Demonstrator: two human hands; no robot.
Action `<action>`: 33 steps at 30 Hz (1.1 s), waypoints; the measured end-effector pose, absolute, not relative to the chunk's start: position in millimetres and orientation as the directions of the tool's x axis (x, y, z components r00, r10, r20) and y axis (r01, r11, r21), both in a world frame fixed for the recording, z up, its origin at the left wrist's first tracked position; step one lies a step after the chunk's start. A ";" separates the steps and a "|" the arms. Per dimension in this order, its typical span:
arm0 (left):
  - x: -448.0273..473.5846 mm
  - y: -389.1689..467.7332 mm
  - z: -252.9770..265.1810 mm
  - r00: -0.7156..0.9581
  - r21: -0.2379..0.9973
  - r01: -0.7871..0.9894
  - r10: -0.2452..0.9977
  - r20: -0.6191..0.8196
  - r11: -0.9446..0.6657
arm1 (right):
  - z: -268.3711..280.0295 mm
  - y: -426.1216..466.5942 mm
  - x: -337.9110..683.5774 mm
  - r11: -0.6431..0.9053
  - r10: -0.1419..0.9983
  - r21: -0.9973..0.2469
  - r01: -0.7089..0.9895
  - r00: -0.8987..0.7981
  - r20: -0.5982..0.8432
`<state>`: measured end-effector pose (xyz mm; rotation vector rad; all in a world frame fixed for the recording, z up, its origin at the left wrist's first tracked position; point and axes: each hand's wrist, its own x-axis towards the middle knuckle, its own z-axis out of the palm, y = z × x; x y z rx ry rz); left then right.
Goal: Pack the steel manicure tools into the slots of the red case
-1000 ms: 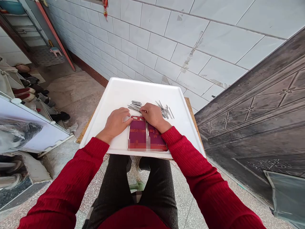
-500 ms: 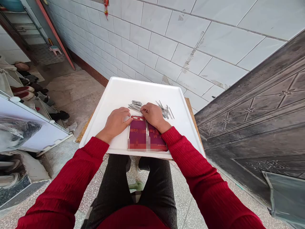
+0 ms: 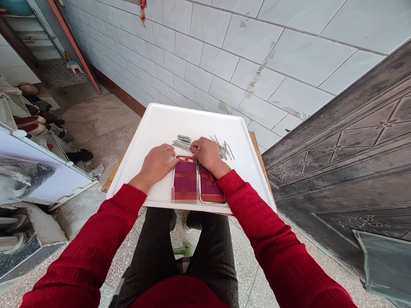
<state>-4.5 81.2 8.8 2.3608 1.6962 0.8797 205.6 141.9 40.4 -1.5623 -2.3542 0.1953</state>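
Observation:
An open two-part case [image 3: 185,188], purple-red inside with metal rims and small loops, lies flat at the near edge of a white tray [image 3: 135,171]. My left hand [image 3: 156,164] rests on the tray beside the case's left half, fingers stretched out and thumb touching its upper left corner. Just above the case, my right hand [image 3: 207,154] has its thumb and fingers pinched together by the ends of several thin metal tools [image 3: 181,145]; what lies in the pinch is hidden. More slim metal grooming tools [image 3: 224,150] are scattered to its right.
Small metal pieces [image 3: 184,138] lie behind the thin tools. A tiled wall [image 3: 205,60] rises beyond the tray. To the right stands a dark patterned door panel [image 3: 334,149]. A white cabinet [image 3: 41,171] and shoes [image 3: 32,124] are on the left.
My right hand has shifted very slightly, still pinched by the thin tools. My left hand stays at the case's corner.

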 end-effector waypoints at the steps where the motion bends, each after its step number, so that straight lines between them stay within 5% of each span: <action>1: -4.5 81.1 8.9 0.210 0.402 0.837 0.896 0.390 -0.371 | 40.9 141.8 205.7 0.395 0.917 -0.279 0.875 -0.358 0.177; 23: -5.6 82.6 7.5 0.245 0.399 0.828 0.894 0.375 -0.394 | 38.1 143.9 207.9 0.514 0.858 -0.328 0.793 -0.480 0.184; 33: -3.8 81.3 7.5 0.215 0.400 0.837 0.897 0.385 -0.373 | 42.4 141.8 205.2 0.428 0.904 -0.280 0.859 -0.400 0.153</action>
